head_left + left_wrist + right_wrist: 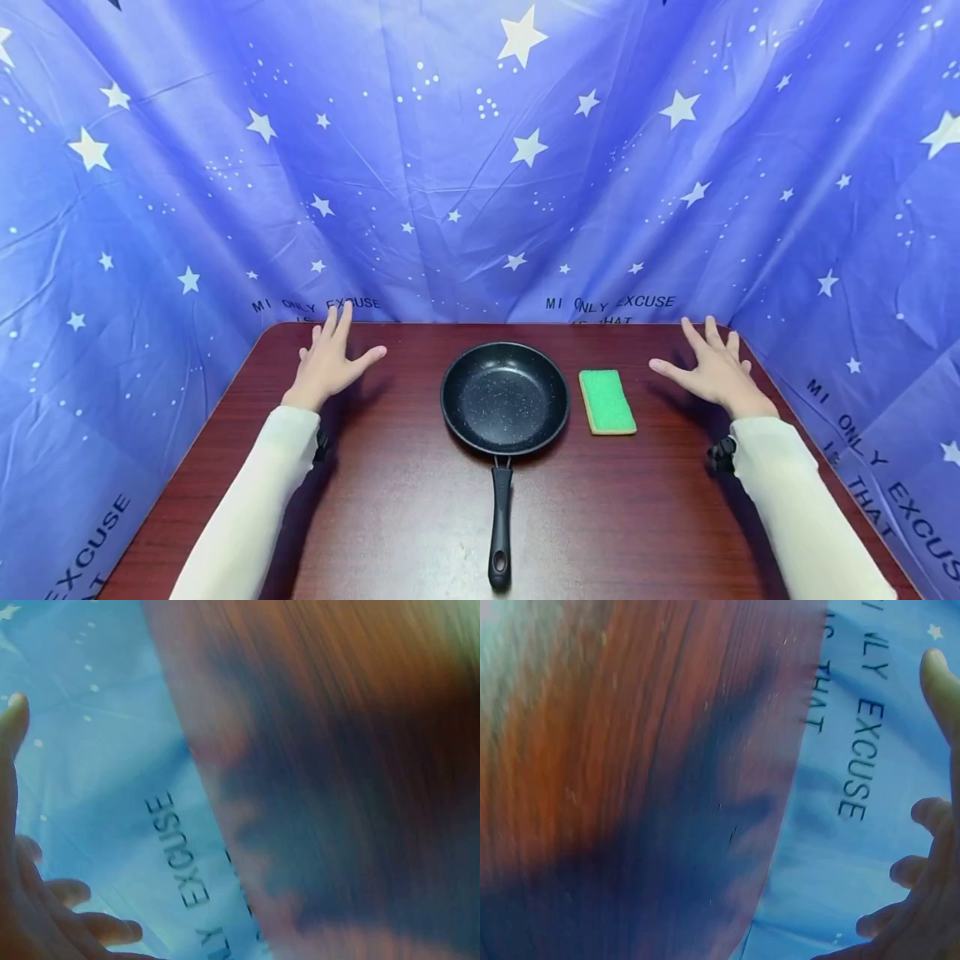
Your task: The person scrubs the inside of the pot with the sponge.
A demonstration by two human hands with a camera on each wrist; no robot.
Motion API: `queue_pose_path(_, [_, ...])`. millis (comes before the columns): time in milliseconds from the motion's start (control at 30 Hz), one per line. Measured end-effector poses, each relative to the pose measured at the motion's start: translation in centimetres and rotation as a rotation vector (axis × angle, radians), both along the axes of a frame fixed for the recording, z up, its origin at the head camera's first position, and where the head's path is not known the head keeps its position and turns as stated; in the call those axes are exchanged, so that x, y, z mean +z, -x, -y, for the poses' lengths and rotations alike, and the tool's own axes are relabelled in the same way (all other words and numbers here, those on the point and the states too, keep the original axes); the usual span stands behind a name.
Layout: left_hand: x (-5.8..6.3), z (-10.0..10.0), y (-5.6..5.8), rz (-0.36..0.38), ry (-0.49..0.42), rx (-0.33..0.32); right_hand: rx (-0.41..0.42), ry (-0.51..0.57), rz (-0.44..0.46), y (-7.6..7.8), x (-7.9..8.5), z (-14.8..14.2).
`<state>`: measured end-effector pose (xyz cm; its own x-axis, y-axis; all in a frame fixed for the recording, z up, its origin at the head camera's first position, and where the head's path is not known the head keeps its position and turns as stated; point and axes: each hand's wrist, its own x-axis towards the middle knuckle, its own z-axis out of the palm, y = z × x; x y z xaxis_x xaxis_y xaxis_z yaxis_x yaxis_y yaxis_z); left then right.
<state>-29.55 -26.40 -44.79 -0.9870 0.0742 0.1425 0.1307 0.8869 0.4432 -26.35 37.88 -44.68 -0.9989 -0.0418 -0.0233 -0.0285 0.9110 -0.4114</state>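
A black frying pan (504, 400) with pale speckles lies in the middle of the table, its handle (500, 525) pointing toward me. Just right of it is a sponge (607, 402) with a green top and a yellowish underside. My left hand (327, 364) is held over the table's left side, fingers spread and thumb toward the pan. On the other side, my right hand (712, 369) is spread likewise, with the sponge the nearest thing to it. Both hands hold nothing. In each wrist view only fingers and a shadow on the wood appear.
The reddish-brown wooden table (405, 517) has rounded far corners. A blue curtain (450, 167) with white stars and printed lettering hangs behind it and along both sides. Dark wrist devices (722, 455) sit under the white sleeves (795, 500).
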Motion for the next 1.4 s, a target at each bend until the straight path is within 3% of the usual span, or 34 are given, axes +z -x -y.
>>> queue_pose_path(300, [-0.2,-2.5,-3.0,-0.043,-0.220,-0.052,0.044,0.017,-0.019,-2.1,0.0,3.7])
queue_pose_path(533, [-0.2,-5.0,-6.2,-0.051,-0.357,-0.040,0.087,-0.013,-0.024,-3.4,0.0,7.0])
queue_pose_path(800, [-0.5,-8.8,-10.6,0.084,-0.593,-0.068,0.144,-0.052,-0.006,-4.1,-0.9,9.8])
queue_pose_path(1067, [-1.0,-11.8,-13.6,0.040,-0.795,-0.107,0.201,-0.067,0.017,-4.6,-1.6,11.6])
queue_pose_path(1167, [-1.3,-12.7,-14.9,0.061,-0.859,-0.120,0.218,-0.089,0.021,-4.7,-1.9,12.1])
queue_pose_path(1400, [-2.2,-14.4,-18.0,0.230,-1.055,-0.137,0.242,-0.132,-0.001,-4.8,-2.1,12.5])
